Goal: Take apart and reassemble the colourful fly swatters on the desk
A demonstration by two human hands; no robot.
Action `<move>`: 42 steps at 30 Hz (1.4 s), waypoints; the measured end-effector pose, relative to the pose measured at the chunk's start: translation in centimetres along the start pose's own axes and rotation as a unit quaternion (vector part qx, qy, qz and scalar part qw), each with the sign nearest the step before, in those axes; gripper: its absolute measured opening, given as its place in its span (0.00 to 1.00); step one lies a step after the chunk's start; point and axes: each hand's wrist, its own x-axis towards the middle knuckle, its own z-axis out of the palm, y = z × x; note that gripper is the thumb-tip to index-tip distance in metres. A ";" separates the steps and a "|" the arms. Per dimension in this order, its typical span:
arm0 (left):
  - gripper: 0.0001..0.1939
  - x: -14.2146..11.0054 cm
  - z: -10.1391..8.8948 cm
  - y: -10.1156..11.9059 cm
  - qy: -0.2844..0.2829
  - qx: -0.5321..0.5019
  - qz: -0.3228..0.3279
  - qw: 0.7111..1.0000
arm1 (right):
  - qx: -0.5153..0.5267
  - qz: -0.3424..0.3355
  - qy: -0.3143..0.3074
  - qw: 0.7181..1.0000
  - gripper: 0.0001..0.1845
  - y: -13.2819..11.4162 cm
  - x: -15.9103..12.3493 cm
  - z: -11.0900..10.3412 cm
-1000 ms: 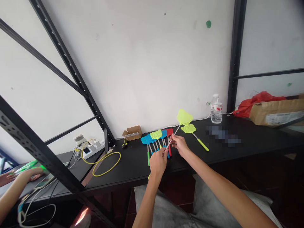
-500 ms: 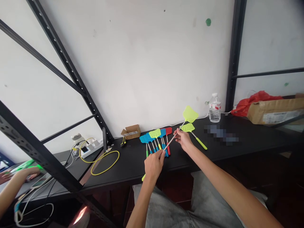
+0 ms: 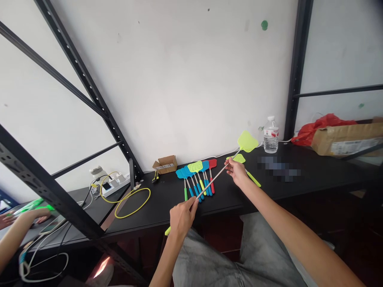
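A yellow-green fly swatter [image 3: 247, 141] with a long metal rod is held aslant above the black table. My left hand [image 3: 182, 217] is closed around its handle, whose yellow end sticks out below the fist. Near the swatter's head, my right hand [image 3: 236, 172] pinches the rod between thumb and fingers. Behind the rod lies a row of several fly swatters [image 3: 196, 166] with blue, yellow-green and red heads. Another yellow-green fly swatter [image 3: 253, 178] rests on the table beside my right hand, which partly covers it.
A small open cardboard box [image 3: 165, 165] and a yellow cable [image 3: 149, 195] lie left. A water bottle [image 3: 271, 135] stands right, near a larger carton [image 3: 347, 137] with a red bag. Black shelf posts [image 3: 296, 71] frame the table. Another person's arm [image 3: 18, 231] works at far left.
My hands have moved apart: the left one down and to the left, the right one slightly right. A longer stretch of rod shows between them, and the swatter's head has shifted up and right.
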 end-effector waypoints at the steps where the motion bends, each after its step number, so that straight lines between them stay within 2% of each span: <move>1: 0.21 -0.2 0.0 -0.3 0.001 -0.002 0.004 1.000 | -0.003 -0.002 -0.001 1.000 0.11 0.0 0.2 -0.2; 13: 0.22 -0.5 -0.4 -4.0 0.014 0.036 0.049 0.998 | -0.004 -0.017 0.040 0.999 0.09 -1.4 0.6 -1.1; 18: 0.22 -0.1 -0.7 -4.8 0.014 0.059 0.044 0.997 | 0.011 -0.014 0.069 0.997 0.09 -1.3 0.9 -1.4; 25: 0.22 -0.6 -0.5 -7.4 0.034 0.080 0.030 0.996 | 0.017 -0.022 0.105 0.994 0.10 -2.2 1.6 -3.1; 31: 0.20 -0.2 0.0 -8.2 0.040 0.081 0.026 0.996 | 0.010 -0.027 0.105 0.994 0.12 -1.6 1.8 -4.0; 37: 0.20 1.1 -0.1 -10.1 0.086 0.069 0.038 0.993 | -0.001 -0.077 0.036 0.996 0.14 -1.6 2.1 -4.7; 42: 0.19 0.9 -0.6 -12.0 0.077 0.069 0.021 0.994 | 0.031 -0.077 0.062 0.995 0.15 -2.9 2.8 -6.2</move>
